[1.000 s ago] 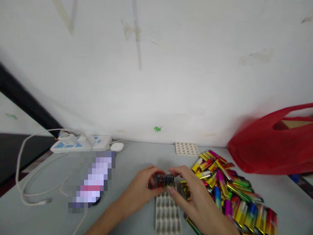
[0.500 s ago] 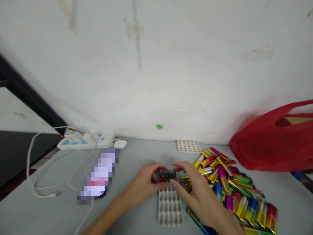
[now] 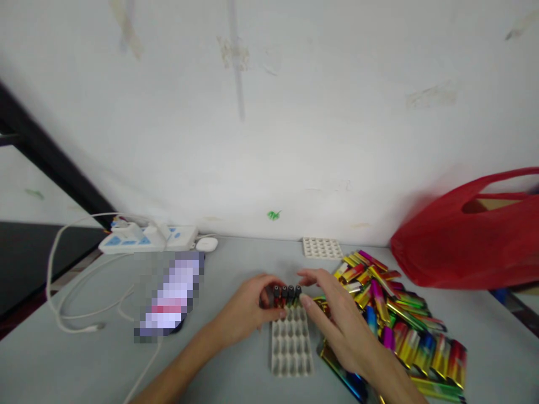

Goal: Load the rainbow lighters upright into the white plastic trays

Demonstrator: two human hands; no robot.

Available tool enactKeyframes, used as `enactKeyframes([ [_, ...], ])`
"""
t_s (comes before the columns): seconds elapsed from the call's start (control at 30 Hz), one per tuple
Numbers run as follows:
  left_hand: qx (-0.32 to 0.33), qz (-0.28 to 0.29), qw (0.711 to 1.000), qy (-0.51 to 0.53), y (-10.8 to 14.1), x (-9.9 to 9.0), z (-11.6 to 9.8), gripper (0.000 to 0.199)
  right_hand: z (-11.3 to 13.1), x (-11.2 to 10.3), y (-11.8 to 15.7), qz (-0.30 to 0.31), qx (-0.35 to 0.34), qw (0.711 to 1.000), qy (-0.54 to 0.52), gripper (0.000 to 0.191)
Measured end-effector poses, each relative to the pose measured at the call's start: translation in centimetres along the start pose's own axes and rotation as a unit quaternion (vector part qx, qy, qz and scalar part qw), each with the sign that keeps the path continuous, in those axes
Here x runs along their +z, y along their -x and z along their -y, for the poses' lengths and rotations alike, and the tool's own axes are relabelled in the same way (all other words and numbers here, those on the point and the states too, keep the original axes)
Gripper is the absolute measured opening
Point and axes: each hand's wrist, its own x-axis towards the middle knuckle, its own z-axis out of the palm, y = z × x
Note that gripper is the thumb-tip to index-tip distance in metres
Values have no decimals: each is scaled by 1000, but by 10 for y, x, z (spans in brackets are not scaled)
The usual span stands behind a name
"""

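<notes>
A pale tray [image 3: 291, 350] with rows of hollow slots lies on the grey table. Several small black-topped pieces [image 3: 287, 292] stand upright in a row at its far end. My left hand [image 3: 248, 306] is at their left side, thumb and fingers curved round the leftmost one; whether it grips that piece is hard to see. At the right of the row is my right hand [image 3: 337, 314], its thumb and fingers apart with nothing between them. A pile of shiny multicoloured tubes [image 3: 379, 297] lies to the right, partly behind my right hand.
A second pale tray [image 3: 322, 248] lies near the wall. On the left are a phone [image 3: 172, 294], a white power strip [image 3: 147, 240], loose white cables [image 3: 80, 330] and a small white case [image 3: 206, 244]. A red bag [image 3: 455, 241] stands at the far right.
My right hand has moved slightly away from the row of black-topped pieces, so its thumb is a little farther off. The whole view has shifted a little.
</notes>
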Motion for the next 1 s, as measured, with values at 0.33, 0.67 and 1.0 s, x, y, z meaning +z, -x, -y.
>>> enactKeyframes([
  [0.33, -6, 1, 1000, -16, 0, -2, -1, 44, -36, -20, -16, -98, 109, 981, 126, 26],
  [0.67, 7, 4, 1000, -28, -2, -1, 0, 31, -31, -44, -14, 98, 120, 974, 167, 22],
  [1.0, 3, 10, 1000, -27, -2, -1, 2, 31, -25, -49, -16, 154, 128, 966, 162, 20],
])
